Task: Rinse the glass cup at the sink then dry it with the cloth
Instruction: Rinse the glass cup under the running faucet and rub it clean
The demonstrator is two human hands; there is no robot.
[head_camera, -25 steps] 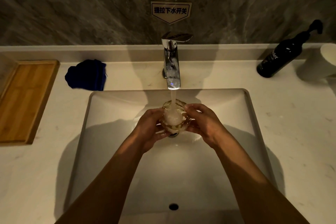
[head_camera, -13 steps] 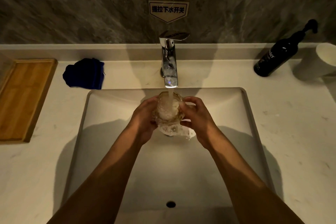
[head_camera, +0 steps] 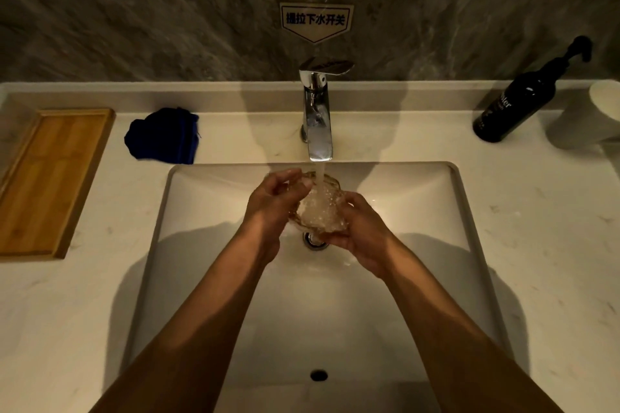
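Note:
The clear glass cup (head_camera: pixel 322 209) is tilted under the running stream from the chrome faucet (head_camera: pixel 317 117), over the white sink (head_camera: pixel 208 245). Water splashes over and inside it. My left hand (head_camera: pixel 273 208) grips the cup's left side, fingers curled over its rim. My right hand (head_camera: pixel 364 231) cradles it from the right and below. A dark blue cloth (head_camera: pixel 162 136) lies crumpled on the counter, left of the faucet and behind the basin's corner.
A wooden tray (head_camera: pixel 50 178) sits at the counter's left. A black pump bottle (head_camera: pixel 523 97) and a white cup (head_camera: pixel 604 107) stand at the back right. The drain (head_camera: pixel 315 241) lies below the cup. A sign (head_camera: pixel 315 22) hangs on the wall.
The cup has tipped over between my hands under the stream. My left hand rose over its rim and my right hand dropped lower beneath it.

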